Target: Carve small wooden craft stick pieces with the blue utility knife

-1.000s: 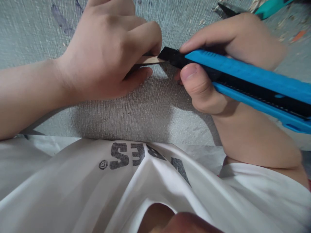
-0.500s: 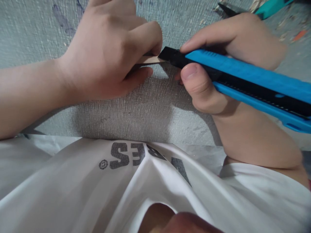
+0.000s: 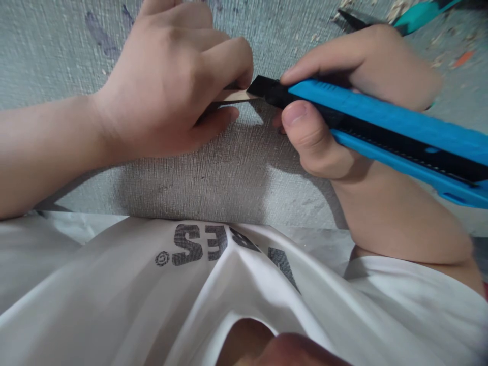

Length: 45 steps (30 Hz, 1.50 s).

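So, left fingers [image 3: 233, 58] clamped on pale stick [image 3: 231, 95]; right fingers [image 3: 305, 129] gripping blue cutter [image 3: 381, 114].

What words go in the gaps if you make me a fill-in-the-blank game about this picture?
1. The right hand holds a utility knife with a black and ____ handle.
2. The left hand holds a thin wooden stick, and the knife blade by it is ____.
3. Dark letters are printed on a ____ shirt.

Missing words: blue; black; white.
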Available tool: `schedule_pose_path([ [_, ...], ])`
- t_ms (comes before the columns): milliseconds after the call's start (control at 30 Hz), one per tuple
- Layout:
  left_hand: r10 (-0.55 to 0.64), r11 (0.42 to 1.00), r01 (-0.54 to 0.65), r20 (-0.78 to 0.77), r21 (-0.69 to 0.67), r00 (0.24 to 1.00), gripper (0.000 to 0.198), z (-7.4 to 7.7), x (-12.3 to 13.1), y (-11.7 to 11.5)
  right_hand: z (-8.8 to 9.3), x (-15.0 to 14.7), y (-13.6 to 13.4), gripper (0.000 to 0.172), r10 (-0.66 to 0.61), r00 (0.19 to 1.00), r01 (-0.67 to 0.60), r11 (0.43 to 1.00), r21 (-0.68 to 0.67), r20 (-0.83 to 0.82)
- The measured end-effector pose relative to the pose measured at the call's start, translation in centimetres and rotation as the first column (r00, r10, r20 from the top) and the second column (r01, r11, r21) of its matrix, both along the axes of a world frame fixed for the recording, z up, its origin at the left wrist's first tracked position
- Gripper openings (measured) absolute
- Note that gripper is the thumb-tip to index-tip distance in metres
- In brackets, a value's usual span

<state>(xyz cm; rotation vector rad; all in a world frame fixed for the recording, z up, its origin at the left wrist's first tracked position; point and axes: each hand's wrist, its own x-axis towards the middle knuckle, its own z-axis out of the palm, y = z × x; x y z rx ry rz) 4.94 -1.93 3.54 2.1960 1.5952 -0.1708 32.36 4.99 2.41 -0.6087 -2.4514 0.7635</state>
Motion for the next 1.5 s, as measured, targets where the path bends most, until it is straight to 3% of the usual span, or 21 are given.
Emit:
schedule_pose_path([
  [600,-0.068,0.991,0.056,0.103,0.118,0.992,0.048,-0.6,-1.0,-0.7,0.5,0.0,-0.1,0.039,-0.001,1.0,0.001,1.0,0.005,0.023],
  [833,0.002,1.0,-0.002,0.011,0.011,1.0,0.051,-0.1,0.0,-0.2,0.3,0.0,0.0,0.039,-0.002,0.999,0.001,1.0,0.008,0.034],
  [1067,-0.074,0.99,0.062,0.095,0.124,0.993,0.04,-0.9,-1.2,-0.7,0.2,0.3,0.0,0.037,0.007,1.0,-0.007,1.0,-0.025,0.029],
  [1333,0.012,0.999,-0.013,-0.026,-0.03,1.0,0.05,0.5,0.2,0.0,0.1,0.4,0.3,0.038,0.019,1.0,-0.018,1.0,-0.019,0.02],
  [1500,0.027,0.998,-0.03,-0.049,-0.059,0.998,0.051,0.6,0.4,0.0,0.4,0.3,0.1,0.04,0.016,0.999,-0.016,1.0,0.002,0.047],
])
